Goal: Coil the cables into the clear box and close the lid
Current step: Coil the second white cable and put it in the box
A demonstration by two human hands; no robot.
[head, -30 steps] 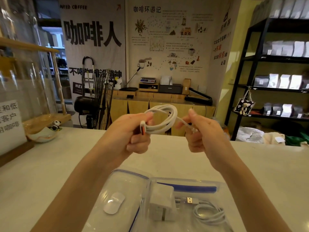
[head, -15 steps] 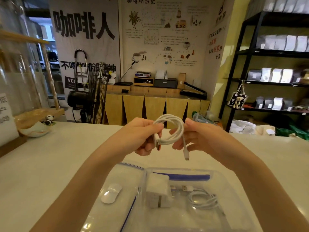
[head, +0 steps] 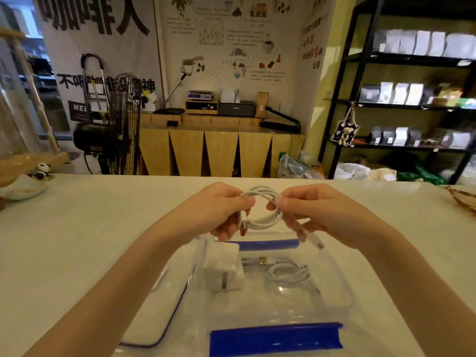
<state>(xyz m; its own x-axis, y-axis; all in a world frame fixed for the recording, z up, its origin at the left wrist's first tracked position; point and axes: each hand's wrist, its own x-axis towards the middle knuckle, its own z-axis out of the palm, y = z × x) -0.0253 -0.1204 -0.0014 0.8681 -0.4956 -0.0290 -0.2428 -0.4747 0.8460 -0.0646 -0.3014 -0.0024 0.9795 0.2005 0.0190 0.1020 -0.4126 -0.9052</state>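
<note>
A coiled white cable [head: 265, 221] hangs between both hands just above the far edge of the clear box [head: 342, 295]. My left hand [head: 221, 210] pinches the coil's left side, its orange-tipped plug pointing down. My right hand [head: 311, 212] pinches the right side, with a small plug dangling below the fingers. The open box with blue latches stands on the white counter and holds a white charger block [head: 224, 270] and a second coiled white cable [head: 289, 275]. The clear lid [head: 154, 328] with a blue seal lies flat to the box's left, partly hidden by my left forearm.
A white bowl with a small panda figure [head: 24, 185] stands at the counter's far left. A woven object [head: 462, 198] pokes in at the right edge. Beyond the counter are a wooden cabinet, a fan and black shelves.
Both hands have lowered the coiled cable from chest height toward the open box. The coil is tighter, and the camera view has tilted down.
</note>
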